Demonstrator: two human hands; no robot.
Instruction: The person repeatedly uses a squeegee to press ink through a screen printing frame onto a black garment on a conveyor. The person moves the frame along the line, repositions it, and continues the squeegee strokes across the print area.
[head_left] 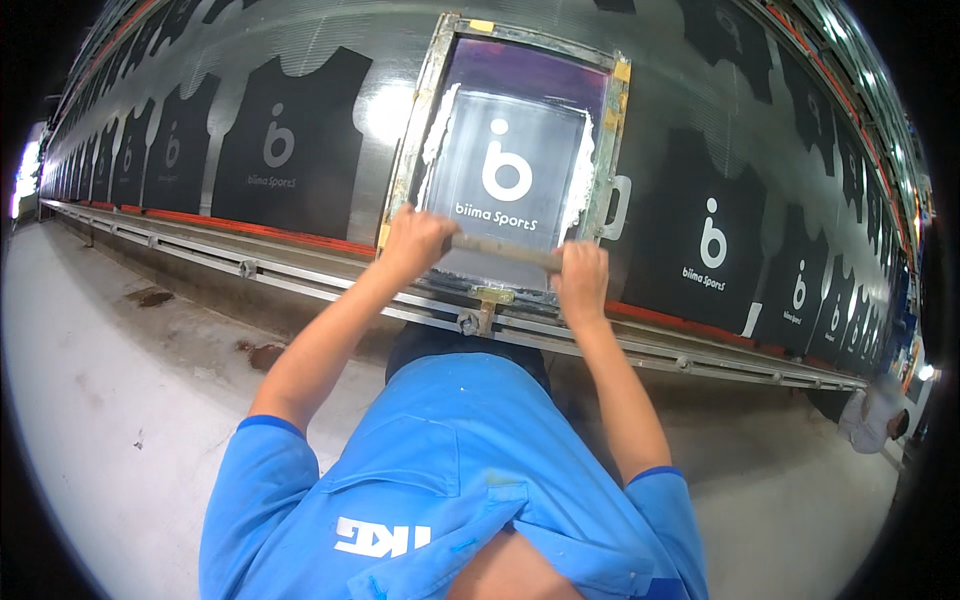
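A squeegee [506, 252] lies across the near end of a screen-printing frame [612, 130]. My left hand [418, 240] is closed around its left end, and my right hand [583, 273] grips the right end. White ink lines both sides of the mesh, and a white round logo [508, 170] with lettering below shows in the middle. Yellow tape patches mark the worn frame. What lies under the screen is mostly hidden. To the right, a dark garment panel [665, 235] bears a similar white print; another dark panel [310, 200] on the left carries a greyer one.
The long printing table holds several more dark panels in rows both ways. A metal rail [300, 284] with bolts runs along its near edge, beside an orange-red strip [290, 238]. Pale floor [110, 400] stretches behind it. Another person [868, 420] is at the far right.
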